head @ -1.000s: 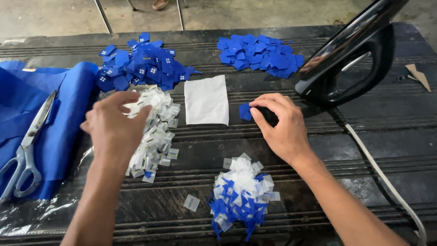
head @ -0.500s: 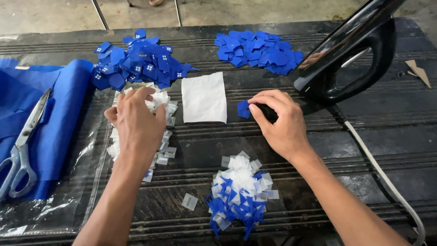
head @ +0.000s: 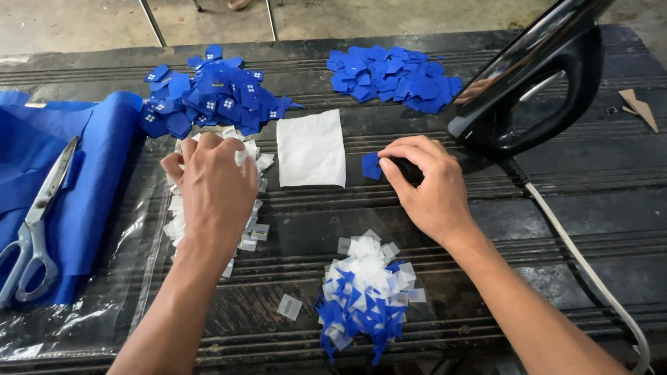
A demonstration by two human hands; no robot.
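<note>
Change: Your left hand (head: 212,184) has come down from a raised, pinching pose onto the white tag pile (head: 208,191); your right hand (head: 427,187) has barely shifted.
Meaning: By my reading, you are now picking a fresh white tag rather than placing one, while the blue square waits under your other hand.
Left hand: Palm down, fingers curled into the white pile, covering most of it; I cannot tell whether a tag is pinched underneath.
Right hand: Palm down, fingertips pressing one small blue square (head: 372,167) against the surface (head: 604,180), not lifted.
White cloth (head: 311,148): One rectangle, lying flat between your two hands.
Blue piles: Two beyond your hands, the labelled blue pile (head: 208,94) past your left fingers and the plain blue pile (head: 392,78) past your right fingers.
Mixed pile (head: 365,292): One heap of blue and white scraps, nearer you than your right hand, with one stray clear tag (head: 289,306) beside it.
Iron (head: 535,80): One black iron, just beyond your right hand, its grey cord (head: 590,267) running back past your right forearm.
Scissors (head: 38,222): One pair, well outside your left hand, lying on the folded blue fabric (head: 90,160).
</note>
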